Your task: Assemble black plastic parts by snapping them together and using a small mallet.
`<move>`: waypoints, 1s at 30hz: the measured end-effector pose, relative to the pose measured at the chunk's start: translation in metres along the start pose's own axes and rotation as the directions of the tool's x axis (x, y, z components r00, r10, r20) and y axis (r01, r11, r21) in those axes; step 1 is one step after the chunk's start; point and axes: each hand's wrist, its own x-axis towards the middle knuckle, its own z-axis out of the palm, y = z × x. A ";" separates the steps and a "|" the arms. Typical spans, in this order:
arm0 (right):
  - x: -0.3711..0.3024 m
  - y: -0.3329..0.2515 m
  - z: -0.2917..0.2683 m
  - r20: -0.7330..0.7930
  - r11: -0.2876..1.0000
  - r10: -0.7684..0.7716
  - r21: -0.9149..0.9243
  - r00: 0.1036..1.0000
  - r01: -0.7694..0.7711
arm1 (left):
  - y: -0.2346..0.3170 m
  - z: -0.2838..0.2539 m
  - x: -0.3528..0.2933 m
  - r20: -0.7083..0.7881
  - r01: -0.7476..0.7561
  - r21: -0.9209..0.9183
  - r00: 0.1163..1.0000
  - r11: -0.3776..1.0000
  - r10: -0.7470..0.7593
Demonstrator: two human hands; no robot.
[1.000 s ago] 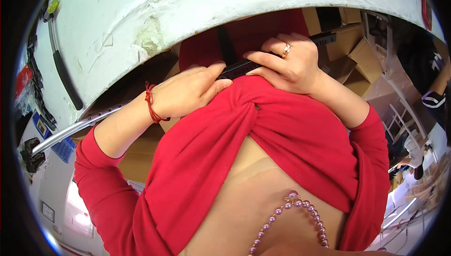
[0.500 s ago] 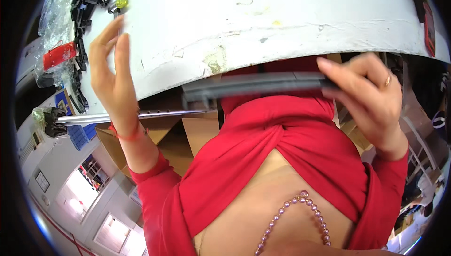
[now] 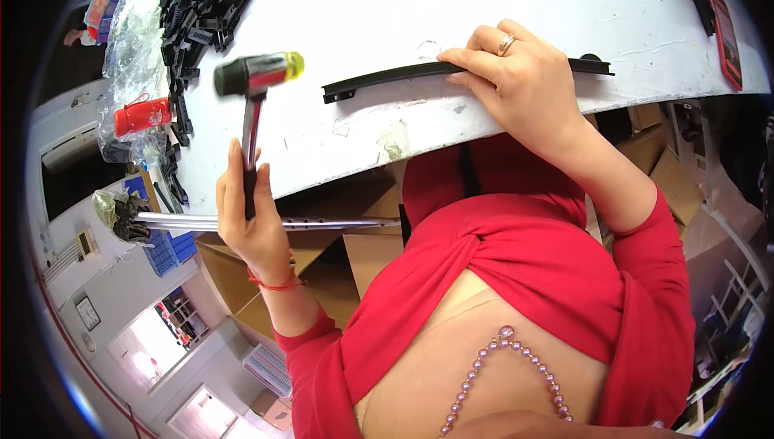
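Behind the person's left side, a pale room with bright openings is seen, curved by the lens. The white, scuffed table (image 3: 347, 20) is bordered by open cardboard boxes (image 3: 367, 253) below its near edge; a pile of black parts (image 3: 211, 4) is heaped at its left. Near that edge, the long black strip (image 3: 387, 77) is laid crosswise, on or just above the surface. The two-faced hammer (image 3: 253, 116) is held head-up by the left hand (image 3: 256, 233), its handle gripped between thumb and fingers. By the right hand (image 3: 524, 84), the strip is pinched, thumb and fingertips closed on it. For a clean blow, the strip is probably best pressed flat, the fingertips kept clear, and the hammer face brought down squarely.
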 end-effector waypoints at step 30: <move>0.170 0.202 -0.173 -0.522 0.736 0.232 -0.458 0.821 -0.499 | -0.023 0.085 -0.015 -0.045 0.119 -0.074 0.991 0.990 -0.122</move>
